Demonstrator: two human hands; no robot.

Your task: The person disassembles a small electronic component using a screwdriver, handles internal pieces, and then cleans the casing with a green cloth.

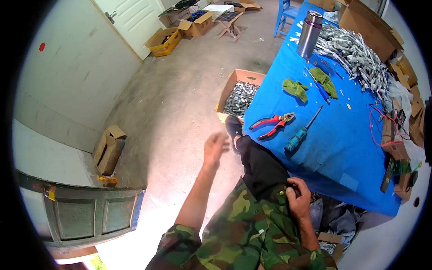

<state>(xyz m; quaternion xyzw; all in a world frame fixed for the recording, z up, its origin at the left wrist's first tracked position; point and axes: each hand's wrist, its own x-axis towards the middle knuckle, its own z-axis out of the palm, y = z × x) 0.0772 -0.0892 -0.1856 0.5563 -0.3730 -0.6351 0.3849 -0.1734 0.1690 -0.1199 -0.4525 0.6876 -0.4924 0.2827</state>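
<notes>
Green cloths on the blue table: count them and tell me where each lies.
2: one green cloth lies beyond the red pliers, the other to its right, near a blue tool. More could be hidden under the silver pile.

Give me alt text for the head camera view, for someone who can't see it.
Seen from above, a blurred left hand hangs over the floor; the right hand is at a camouflage jacket's edge. A blue-covered table holds red-handled pliers, a teal screwdriver, a silver flask and heaped silvery pieces.
</notes>
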